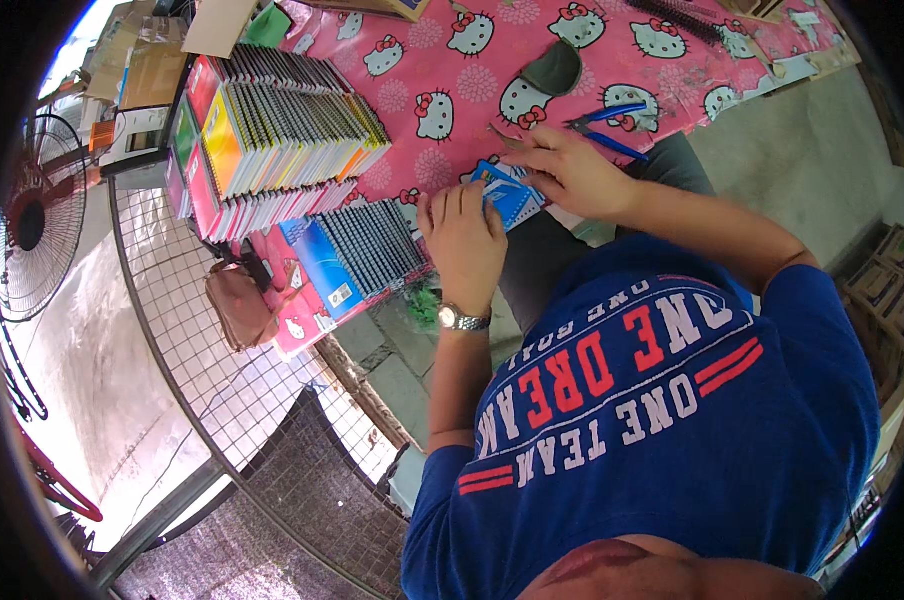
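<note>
A small blue notebook [513,200] with a patterned cover lies at the near edge of the table, between my two hands. My left hand [465,228], wearing a metal wristwatch, is closed over its left side, with the fingers curled onto it. My right hand [575,176] is bent over the right side, its thumb by the cover. From its closed fingers sticks a slim, pointed greyish tool [504,139] whose kind I cannot make out. Blue-handled pliers [612,132] lie just beyond my right hand. The covered part of the notebook is hidden.
Tall stacks of spiral notebooks [282,130] stand at the left, with a row of blue spiral notebooks [357,250] nearer me. A dark green curved object [553,70] lies on the pink tablecloth [402,95]. A brown pouch [240,308], wire mesh [172,290] and fan [40,215] are farther left.
</note>
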`<move>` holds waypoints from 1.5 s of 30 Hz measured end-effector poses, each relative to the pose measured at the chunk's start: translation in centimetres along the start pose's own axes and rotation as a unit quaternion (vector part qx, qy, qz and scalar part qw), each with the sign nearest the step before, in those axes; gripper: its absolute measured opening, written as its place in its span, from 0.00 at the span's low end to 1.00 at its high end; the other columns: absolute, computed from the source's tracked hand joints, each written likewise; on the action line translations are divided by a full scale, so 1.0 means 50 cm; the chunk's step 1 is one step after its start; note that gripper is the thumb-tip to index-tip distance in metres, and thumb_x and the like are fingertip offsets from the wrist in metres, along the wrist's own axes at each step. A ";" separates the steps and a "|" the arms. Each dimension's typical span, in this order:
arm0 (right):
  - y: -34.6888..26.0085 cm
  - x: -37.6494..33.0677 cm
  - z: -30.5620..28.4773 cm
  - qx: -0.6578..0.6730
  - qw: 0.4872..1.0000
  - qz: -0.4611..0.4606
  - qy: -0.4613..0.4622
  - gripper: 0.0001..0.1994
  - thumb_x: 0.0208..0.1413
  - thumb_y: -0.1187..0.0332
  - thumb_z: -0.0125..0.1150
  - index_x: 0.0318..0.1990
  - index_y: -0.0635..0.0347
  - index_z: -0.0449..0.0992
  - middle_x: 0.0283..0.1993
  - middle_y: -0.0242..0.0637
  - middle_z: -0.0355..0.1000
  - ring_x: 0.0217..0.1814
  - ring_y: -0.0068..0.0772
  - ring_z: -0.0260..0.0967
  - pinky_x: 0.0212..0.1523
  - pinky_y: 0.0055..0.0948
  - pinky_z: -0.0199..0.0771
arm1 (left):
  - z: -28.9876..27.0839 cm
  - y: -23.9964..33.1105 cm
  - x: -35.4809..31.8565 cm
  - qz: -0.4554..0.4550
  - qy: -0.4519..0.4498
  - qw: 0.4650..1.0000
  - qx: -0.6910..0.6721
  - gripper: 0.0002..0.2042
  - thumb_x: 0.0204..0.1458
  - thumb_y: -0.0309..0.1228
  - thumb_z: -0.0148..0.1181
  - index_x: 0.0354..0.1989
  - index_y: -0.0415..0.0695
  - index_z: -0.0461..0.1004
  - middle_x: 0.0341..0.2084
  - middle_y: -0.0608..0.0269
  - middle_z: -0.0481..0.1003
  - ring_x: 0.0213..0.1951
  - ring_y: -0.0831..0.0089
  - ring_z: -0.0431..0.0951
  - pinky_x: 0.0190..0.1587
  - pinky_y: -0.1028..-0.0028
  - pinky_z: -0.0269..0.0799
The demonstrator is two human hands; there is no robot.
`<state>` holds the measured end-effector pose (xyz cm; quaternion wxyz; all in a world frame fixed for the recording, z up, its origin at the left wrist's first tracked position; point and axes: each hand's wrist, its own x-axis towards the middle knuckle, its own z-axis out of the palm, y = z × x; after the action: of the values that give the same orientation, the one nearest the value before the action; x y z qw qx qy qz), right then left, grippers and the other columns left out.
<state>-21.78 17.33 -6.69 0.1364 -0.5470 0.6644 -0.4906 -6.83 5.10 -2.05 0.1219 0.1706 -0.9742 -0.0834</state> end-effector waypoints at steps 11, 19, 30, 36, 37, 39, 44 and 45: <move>-0.012 0.025 -0.007 -0.003 0.998 -0.057 0.015 0.10 0.48 0.77 0.60 0.40 0.59 0.75 0.39 0.40 0.69 0.42 0.47 0.70 0.42 0.39 0.72 | 0.019 -0.004 -0.005 -0.011 0.025 0.999 -0.040 0.13 0.48 0.27 0.55 0.44 0.41 0.72 0.36 0.56 0.74 0.44 0.58 0.72 0.61 0.55 0.56; -0.002 0.019 -0.020 -0.007 0.996 -0.080 -0.045 0.10 0.50 0.76 0.60 0.42 0.59 0.76 0.42 0.42 0.71 0.47 0.47 0.71 0.46 0.40 0.72 | 0.011 -0.016 -0.003 0.014 0.009 0.998 -0.062 0.12 0.51 0.31 0.57 0.44 0.42 0.72 0.37 0.56 0.74 0.44 0.58 0.72 0.61 0.55 0.56; -0.086 0.042 -0.073 -0.110 0.954 0.156 -0.232 0.20 0.55 0.70 0.59 0.56 0.54 0.66 0.50 0.49 0.69 0.42 0.49 0.73 0.35 0.41 0.74 | 0.020 0.010 -0.001 0.025 0.010 0.999 -0.033 0.14 0.50 0.27 0.56 0.47 0.43 0.70 0.40 0.56 0.74 0.47 0.56 0.71 0.60 0.55 0.56; -0.081 0.064 -0.070 -0.088 0.961 0.136 -0.225 0.19 0.58 0.63 0.58 0.55 0.57 0.66 0.35 0.52 0.74 0.35 0.51 0.74 0.34 0.43 0.74 | 0.008 0.007 -0.009 0.025 -0.016 0.998 -0.056 0.13 0.51 0.29 0.57 0.46 0.43 0.71 0.40 0.57 0.74 0.48 0.57 0.71 0.62 0.54 0.54; -0.045 0.077 -0.069 -0.070 0.970 0.167 -0.164 0.21 0.57 0.61 0.59 0.55 0.58 0.66 0.42 0.52 0.71 0.43 0.52 0.72 0.38 0.44 0.75 | 0.005 0.007 -0.009 0.025 -0.028 0.997 -0.066 0.13 0.53 0.31 0.56 0.46 0.43 0.71 0.40 0.57 0.74 0.49 0.57 0.71 0.63 0.54 0.54; 0.062 0.100 -0.070 -0.199 0.968 0.150 -0.039 0.24 0.53 0.59 0.64 0.54 0.59 0.67 0.54 0.52 0.65 0.56 0.55 0.65 0.46 0.46 0.73 | 0.015 -0.008 -0.015 0.037 -0.028 0.996 -0.070 0.12 0.54 0.33 0.56 0.46 0.44 0.71 0.41 0.57 0.75 0.51 0.58 0.71 0.64 0.52 0.51; 0.205 0.099 -0.079 -0.423 0.900 0.094 -0.039 0.28 0.44 0.57 0.70 0.52 0.57 0.71 0.54 0.48 0.68 0.61 0.56 0.61 0.58 0.43 0.68 | 0.018 -0.008 -0.036 0.061 -0.014 0.998 -0.026 0.13 0.54 0.38 0.59 0.45 0.47 0.72 0.45 0.59 0.73 0.58 0.57 0.66 0.68 0.46 0.40; 0.182 0.105 -0.081 -0.421 0.902 0.091 -0.041 0.28 0.44 0.57 0.70 0.52 0.57 0.71 0.54 0.48 0.68 0.61 0.56 0.61 0.58 0.43 0.68 | 0.017 0.001 -0.044 0.015 0.017 0.999 0.037 0.13 0.53 0.38 0.60 0.44 0.48 0.73 0.47 0.59 0.72 0.60 0.55 0.63 0.68 0.45 0.38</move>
<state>-32.00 14.12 -10.16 -0.0354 -0.5103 0.8497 -0.1280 -5.04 6.03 -3.33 0.1336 0.1614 -0.9769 -0.0425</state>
